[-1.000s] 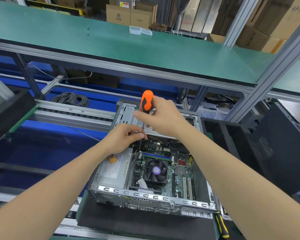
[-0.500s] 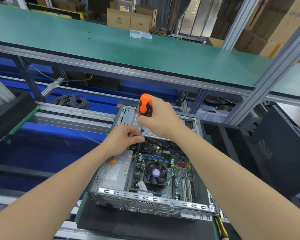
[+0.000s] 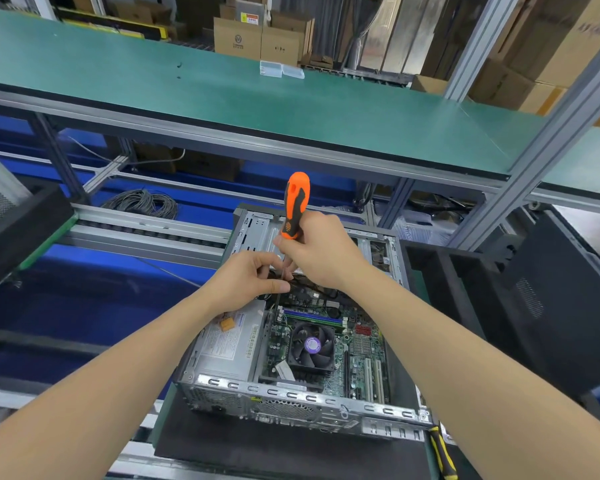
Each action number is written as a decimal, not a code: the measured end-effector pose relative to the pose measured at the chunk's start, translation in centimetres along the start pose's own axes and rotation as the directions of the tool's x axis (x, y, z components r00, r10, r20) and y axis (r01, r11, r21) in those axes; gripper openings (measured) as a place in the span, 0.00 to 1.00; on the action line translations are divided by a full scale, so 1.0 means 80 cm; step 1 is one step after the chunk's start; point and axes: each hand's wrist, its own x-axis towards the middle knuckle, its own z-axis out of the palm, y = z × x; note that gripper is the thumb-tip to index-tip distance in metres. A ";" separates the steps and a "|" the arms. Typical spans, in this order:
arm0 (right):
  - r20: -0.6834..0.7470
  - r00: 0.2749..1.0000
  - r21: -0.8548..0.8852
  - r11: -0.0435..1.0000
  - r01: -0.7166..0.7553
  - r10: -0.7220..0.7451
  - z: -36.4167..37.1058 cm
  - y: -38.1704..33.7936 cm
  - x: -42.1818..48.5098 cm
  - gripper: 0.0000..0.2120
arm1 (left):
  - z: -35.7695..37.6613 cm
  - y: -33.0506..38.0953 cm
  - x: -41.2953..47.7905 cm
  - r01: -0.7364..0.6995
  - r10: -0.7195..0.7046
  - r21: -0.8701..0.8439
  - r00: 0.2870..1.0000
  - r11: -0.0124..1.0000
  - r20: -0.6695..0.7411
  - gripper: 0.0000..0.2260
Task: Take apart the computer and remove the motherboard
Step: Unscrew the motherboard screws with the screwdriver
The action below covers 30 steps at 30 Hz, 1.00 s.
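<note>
Since a second ago the right hand (image 3: 323, 252) has slid down the orange screwdriver (image 3: 296, 206), so more of the handle now stands clear above the knuckles. The tool leans slightly more upright. The left hand (image 3: 246, 280) has hardly shifted. The right grip is clenched round the lower part of the handle. The left grip pinches the thin shaft between thumb and curled fingers, steadying it where it drops towards the far left corner of the motherboard (image 3: 361, 344). The tip itself is hidden behind the left hand.

This looks like work on a mounting screw at that corner, with the lower hold suited to pressing and turning. The task seems to be at an early stage. The board sits flat inside the open computer case (image 3: 291, 393), with the cooler fan (image 3: 312, 346) on it and the power supply (image 3: 222, 344) just beside it on the left.

A long green surface (image 3: 222, 98) runs across the view above the work level, on an aluminium frame. Cardboard boxes (image 3: 260, 39) are stacked beyond it. A black case (image 3: 551, 306) stands to the right of the open one, which rests on a black mat (image 3: 257, 448) beside a roller track (image 3: 146, 230). A coil of grey cable (image 3: 142, 202) lies behind the track. Two small clear boxes (image 3: 281, 69) sit on the green surface, and a yellow-and-black screwdriver (image 3: 442, 452) lies at the case's near right corner.
</note>
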 end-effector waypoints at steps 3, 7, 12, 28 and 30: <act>-0.015 1.000 0.002 1.000 0.010 -0.010 -0.008 -0.001 0.001 0.09 | 0.001 -0.002 0.001 0.002 -0.002 -0.006 1.000 1.000 0.014 0.06; -0.038 0.999 0.037 0.999 0.014 -0.012 -0.018 -0.002 -0.003 0.10 | -0.004 -0.001 -0.003 -0.030 0.028 0.018 0.997 0.999 0.072 0.09; -0.047 0.999 0.066 0.998 0.012 -0.009 -0.035 -0.006 -0.009 0.10 | -0.011 0.004 -0.009 0.019 0.005 -0.190 0.992 0.982 0.123 0.12; -0.083 0.997 0.130 0.992 0.005 0.005 -0.087 -0.014 -0.032 0.10 | -0.001 0.033 -0.029 -0.031 -0.028 0.174 0.946 0.984 0.322 0.06; -0.088 0.996 0.132 0.991 0.005 0.007 -0.093 -0.013 -0.036 0.11 | 0.002 0.034 -0.032 -0.079 -0.017 0.255 0.935 0.964 0.355 0.06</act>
